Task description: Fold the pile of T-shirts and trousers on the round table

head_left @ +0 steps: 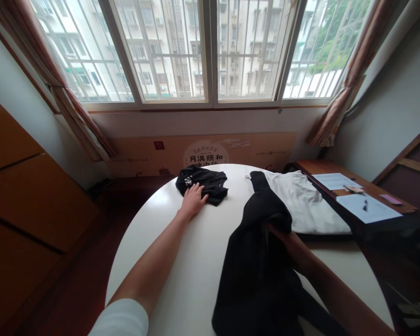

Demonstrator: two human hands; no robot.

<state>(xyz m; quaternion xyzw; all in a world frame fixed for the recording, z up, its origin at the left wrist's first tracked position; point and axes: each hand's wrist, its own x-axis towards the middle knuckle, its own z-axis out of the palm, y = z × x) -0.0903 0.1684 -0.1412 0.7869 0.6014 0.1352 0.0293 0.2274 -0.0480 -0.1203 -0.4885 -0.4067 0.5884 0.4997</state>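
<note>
The fingers [196, 188] of our left hand [192, 202] are loosely spread and lie on the small black garment [215, 181], pressing it from above rather than pinching it. That garment is near the far edge of the round white table [150, 242], its white print showing beside our fingertips. Our right hand [283, 236] is up against the large black garment [243, 268], whose cloth bunches over the fingers, so we cannot tell how tightly they are closed. This larger piece hangs in loose folds over the near part of the tabletop, its narrow upper end reaching towards the pale garment [297, 200] on our right. We judge both black pieces soft, limp and light, with little to break and not much slip; the larger looks thicker and should sag wherever it is unsupported. We would take it by two well-separated points along an edge or seam, and steady the smaller with a flat palm.
</note>
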